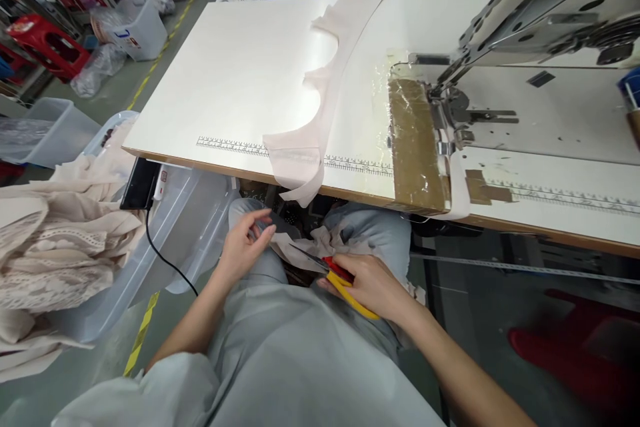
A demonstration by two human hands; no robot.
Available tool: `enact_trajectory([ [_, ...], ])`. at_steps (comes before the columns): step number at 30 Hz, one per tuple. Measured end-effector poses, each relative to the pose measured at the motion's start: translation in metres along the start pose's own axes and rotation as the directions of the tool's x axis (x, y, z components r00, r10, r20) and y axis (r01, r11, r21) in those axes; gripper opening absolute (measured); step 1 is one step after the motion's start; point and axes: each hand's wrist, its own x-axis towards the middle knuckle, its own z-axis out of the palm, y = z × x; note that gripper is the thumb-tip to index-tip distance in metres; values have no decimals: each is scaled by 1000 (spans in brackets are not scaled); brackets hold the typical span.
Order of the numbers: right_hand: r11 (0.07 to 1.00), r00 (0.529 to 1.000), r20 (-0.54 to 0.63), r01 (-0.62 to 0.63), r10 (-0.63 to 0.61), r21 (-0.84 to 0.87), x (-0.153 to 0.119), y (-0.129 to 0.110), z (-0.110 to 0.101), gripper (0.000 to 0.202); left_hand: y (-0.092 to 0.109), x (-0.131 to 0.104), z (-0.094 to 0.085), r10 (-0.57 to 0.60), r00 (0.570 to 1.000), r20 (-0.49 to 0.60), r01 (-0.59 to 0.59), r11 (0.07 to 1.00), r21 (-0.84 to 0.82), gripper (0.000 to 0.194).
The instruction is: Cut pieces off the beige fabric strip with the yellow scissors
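My right hand (pixel 373 283) grips scissors (pixel 337 275) with red and yellow handles, blades pointing left over my lap. A crumpled piece of pale beige fabric (pixel 320 243) lies on my lap under the blades. My left hand (pixel 246 240) pinches the fabric's left edge, fingers curled. A long curved strip of the same pale fabric (pixel 320 113) lies on the white sewing table (pixel 240 73) and hangs over its front edge just above my hands.
An industrial sewing machine (pixel 540 27) stands at the right of the table, its needle area (pixel 450 113) beside taped plates. A clear plastic bin (pixel 185 213) and a heap of beige lace garments (pixel 60 260) sit to my left. A red stool (pixel 580 353) is lower right.
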Motion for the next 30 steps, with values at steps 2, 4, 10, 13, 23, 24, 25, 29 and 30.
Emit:
enact_trajectory([
  [2, 996, 999, -20, -24, 26, 86, -8, 1, 3, 49, 7, 13, 3, 216, 966, -142, -184, 961, 207, 36],
  [4, 987, 998, -40, -48, 54, 151, -16, 1, 4, 49, 17, 26, 12, 367, 919, -143, -311, 899, 307, 34],
  [10, 957, 980, -136, -105, 146, 269, -39, 11, -2, 49, 3, 43, 24, 130, 990, -61, -129, 991, 19, 28],
  [13, 934, 962, -168, -153, 215, 322, -51, 21, -8, 50, -44, 33, 4, -155, 970, -190, 157, 988, -2, 22],
  [23, 874, 979, -7, -177, 202, 452, -36, 14, 3, 50, -15, -22, 4, -169, 928, 333, 264, 927, -265, 46],
  [24, 875, 984, 25, -170, 179, 453, -33, 10, 3, 49, -2, -22, 6, -124, 911, 394, 248, 927, -280, 46],
  [25, 877, 986, 55, -165, 157, 451, -30, 6, 2, 49, 10, -21, 8, -86, 909, 407, 206, 943, -262, 41],
  [29, 887, 991, 81, -133, 108, 442, -22, 0, -8, 49, 30, -14, 11, 85, 975, 205, -87, 996, 2, 29],
  [30, 891, 992, 85, -125, 97, 437, -20, 0, -11, 50, 31, -13, 11, 121, 977, 175, -128, 991, 27, 29],
])
